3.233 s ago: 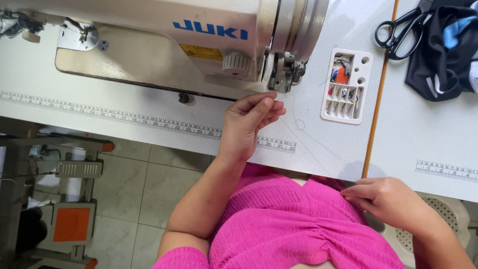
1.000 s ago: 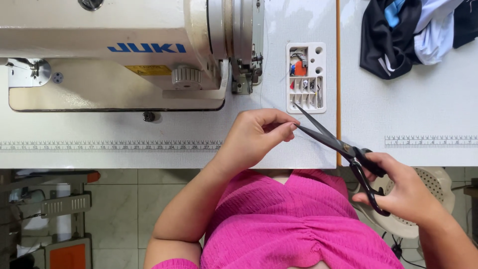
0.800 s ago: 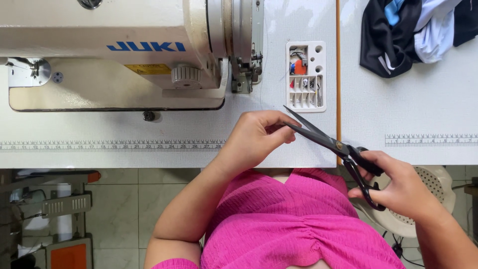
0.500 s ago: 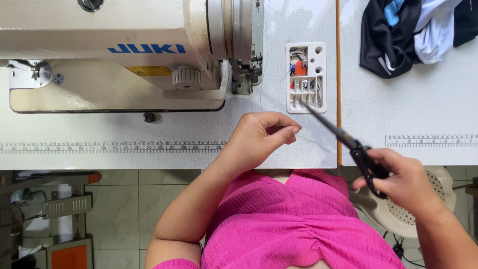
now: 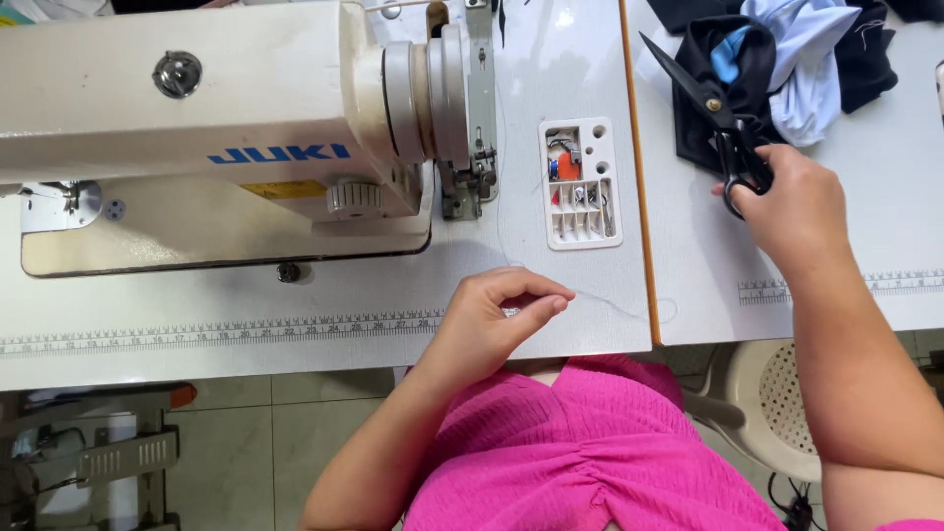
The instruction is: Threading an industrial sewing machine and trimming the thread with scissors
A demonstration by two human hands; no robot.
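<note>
My left hand (image 5: 497,320) rests near the front edge of the white table (image 5: 295,305), its fingertips pinched on a thin pale thread (image 5: 615,303) that trails to the right across the table. My right hand (image 5: 792,211) is out on the right-hand table and grips the handles of black scissors (image 5: 710,103), blades closed and pointing up-left toward a heap of black, white and blue fabric (image 5: 787,59). The cream sewing machine (image 5: 226,128) stands at the upper left, its needle end (image 5: 472,147) just above my left hand.
A small white tray (image 5: 580,182) with bobbins and small parts is set into the table right of the needle. A wooden strip (image 5: 637,177) divides the two table tops. Ruler strips run along the front edges. A white perforated stool (image 5: 777,408) shows below right.
My right hand has carried the scissors away from my left hand, up and to the right onto the right-hand table by the fabric. My left hand has stayed near the table edge, still pinching thread.
</note>
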